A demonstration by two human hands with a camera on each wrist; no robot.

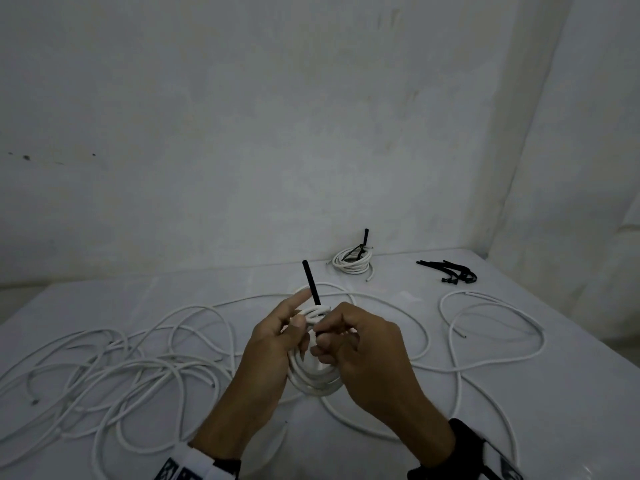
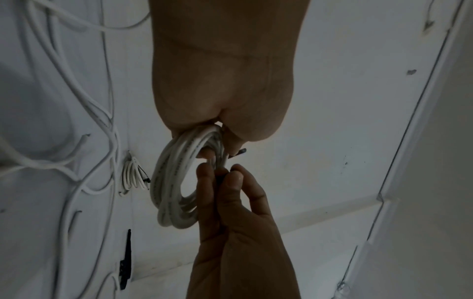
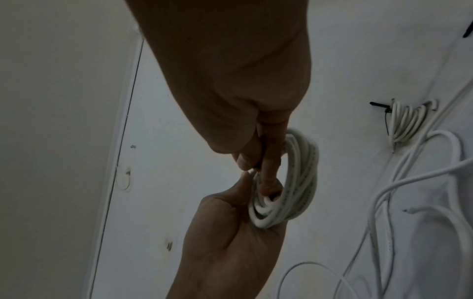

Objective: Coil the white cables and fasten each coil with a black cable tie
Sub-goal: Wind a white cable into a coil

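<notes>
Overall, the dull white counter (image 1: pixel 554 341) is cut off at the near edge and both sides, so the loose white round cables (image 1: pixel 138 368) sprawled over its left half and middle run out of sight; their ends are hard to trace in the tangle. Another loose loop of white cable (image 1: pixel 491 327) lies toward the right edge.

Above the counter's middle, held clear of it, is the small coil of smooth white cable (image 1: pixel 313 382), several turns thick, with faint print along its jacket in the wrist views. The left hand (image 1: pixel 273 344) holds the coil, fingers curled round its top, index finger straight. The right hand (image 1: pixel 363 344) pinches the stiff black cable tie (image 1: pixel 311 284) wrapped at the coil's top; its grip is narrow, and the tie's head is hidden between fingers. The tie's tail stands up, tilted left.

Near the far edge rests a finished white coil (image 1: pixel 351 263) bound by a black tie with an upright tail. A small bunch of spare black ties (image 1: pixel 450 271) lies near the far right corner.
</notes>
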